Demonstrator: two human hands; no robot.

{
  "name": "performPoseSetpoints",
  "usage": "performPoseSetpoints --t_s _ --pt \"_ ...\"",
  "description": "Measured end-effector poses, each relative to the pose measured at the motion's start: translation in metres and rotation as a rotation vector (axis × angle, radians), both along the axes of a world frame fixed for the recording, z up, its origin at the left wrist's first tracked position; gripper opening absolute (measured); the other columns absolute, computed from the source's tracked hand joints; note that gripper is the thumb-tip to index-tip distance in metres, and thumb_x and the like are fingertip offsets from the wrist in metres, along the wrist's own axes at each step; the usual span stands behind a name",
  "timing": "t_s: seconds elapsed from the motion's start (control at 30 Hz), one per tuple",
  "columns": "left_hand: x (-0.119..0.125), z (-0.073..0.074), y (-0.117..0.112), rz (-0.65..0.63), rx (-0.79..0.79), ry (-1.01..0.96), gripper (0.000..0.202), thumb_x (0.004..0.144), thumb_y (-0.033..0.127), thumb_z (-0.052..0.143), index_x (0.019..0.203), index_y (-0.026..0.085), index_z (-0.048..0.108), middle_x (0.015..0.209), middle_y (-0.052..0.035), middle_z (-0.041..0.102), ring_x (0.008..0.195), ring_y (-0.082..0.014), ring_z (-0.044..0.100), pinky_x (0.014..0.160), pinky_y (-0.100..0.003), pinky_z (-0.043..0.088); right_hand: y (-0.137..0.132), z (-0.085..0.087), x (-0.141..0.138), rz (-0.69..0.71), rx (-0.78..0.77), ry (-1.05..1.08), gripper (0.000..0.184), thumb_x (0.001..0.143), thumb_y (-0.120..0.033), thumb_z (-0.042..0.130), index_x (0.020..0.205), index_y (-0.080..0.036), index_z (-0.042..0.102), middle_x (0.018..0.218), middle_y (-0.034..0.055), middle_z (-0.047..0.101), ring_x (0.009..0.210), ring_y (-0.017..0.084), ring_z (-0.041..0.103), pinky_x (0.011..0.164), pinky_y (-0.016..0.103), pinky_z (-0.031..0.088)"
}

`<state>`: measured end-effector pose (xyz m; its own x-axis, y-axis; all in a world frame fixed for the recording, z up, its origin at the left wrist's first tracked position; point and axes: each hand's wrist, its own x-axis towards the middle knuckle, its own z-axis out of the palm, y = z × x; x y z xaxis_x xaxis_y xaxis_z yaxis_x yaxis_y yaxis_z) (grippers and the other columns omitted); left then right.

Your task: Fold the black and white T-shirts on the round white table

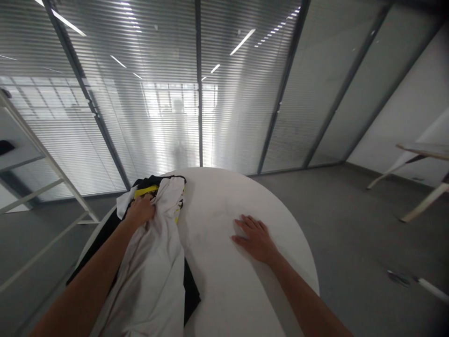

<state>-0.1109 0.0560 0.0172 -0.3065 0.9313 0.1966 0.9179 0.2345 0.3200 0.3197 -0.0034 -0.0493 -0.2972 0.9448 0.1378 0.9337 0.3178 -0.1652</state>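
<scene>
A heap of clothes lies on the left part of a round white table (242, 206). On top is a crumpled white garment (150, 281), over a black garment (192, 292) with a yellow printed area (146, 191). My left hand (140, 210) grips the far end of the white garment, its fingers closed on the cloth. My right hand (254, 238) rests flat on the bare tabletop with its fingers spread, holding nothing. The right hand is apart from the heap. Part of the heap is hidden under my left forearm.
A white metal shelf frame (45, 173) stands at the left. Behind the table runs a glass partition with blinds (157, 103). A small table (424, 152) stands at the right, and a white rod (433, 290) lies on the grey floor (351, 224).
</scene>
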Motion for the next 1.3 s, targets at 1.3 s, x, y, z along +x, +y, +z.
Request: performPoseSetpoints --t_s 1.3 --pt "0.051 -0.009 -0.039 -0.123 0.615 -0.329 0.023 0.093 0.037 0.041 0.101 0.020 0.055 0.095 -0.0065 0.063 0.087 -0.0203 0.060 0.082 -0.033 0.047 0.002 -0.010 0.004 0.017 0.036 0.074 0.057 0.090 -0.059 0.046 0.139 -0.029 0.050 0.152 0.0070 0.038 0.141 0.030 0.031 0.113 0.053 0.020"
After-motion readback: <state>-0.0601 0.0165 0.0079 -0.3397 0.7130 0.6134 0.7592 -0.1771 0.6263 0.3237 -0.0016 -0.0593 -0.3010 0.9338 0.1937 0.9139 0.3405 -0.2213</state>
